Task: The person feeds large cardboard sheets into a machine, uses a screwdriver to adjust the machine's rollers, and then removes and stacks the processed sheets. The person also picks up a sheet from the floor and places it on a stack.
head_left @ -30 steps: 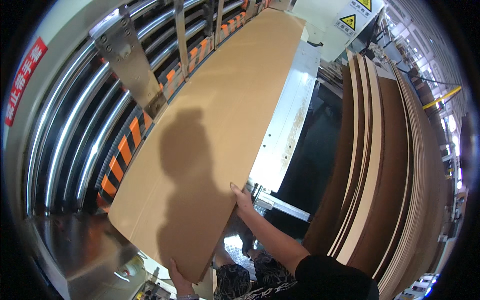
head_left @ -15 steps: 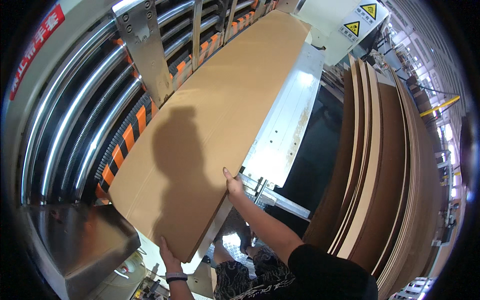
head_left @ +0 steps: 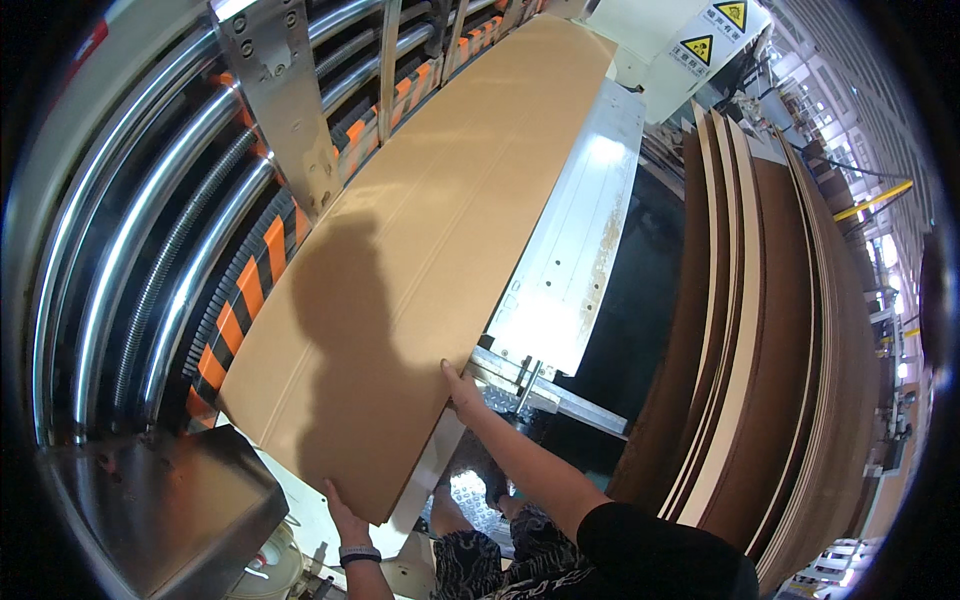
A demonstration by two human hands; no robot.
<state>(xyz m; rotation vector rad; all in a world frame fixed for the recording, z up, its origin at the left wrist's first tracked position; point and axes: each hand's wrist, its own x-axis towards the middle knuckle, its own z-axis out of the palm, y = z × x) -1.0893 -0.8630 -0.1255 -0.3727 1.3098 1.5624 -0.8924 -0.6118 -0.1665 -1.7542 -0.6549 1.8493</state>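
A long brown cardboard sheet [head_left: 440, 220] lies on the machine's feed bed, with faint crease lines along its length. My left hand [head_left: 346, 520], with a dark band at the wrist, grips its near end, thumb on top. My right hand [head_left: 460, 390] holds the right long edge further up, thumb also over the top face. The other fingers of both hands are hidden by the cardboard. Whether more sheets lie under the top one is hard to make out. A shadow falls across the sheet's left half.
Steel rollers [head_left: 190, 180] and an orange-black striped guard [head_left: 245, 285] run along the left. A metal box [head_left: 165, 500] stands at the lower left. Right of the sheet is a pale metal plate [head_left: 565, 260] with a rail [head_left: 560, 395]. A tall stack of cardboard [head_left: 765, 370] stands at right.
Crease lines show more plainly on the top face, and the cardboard's near side edge looks thinner. Both hands stay at the same edges. The view has shifted slightly.
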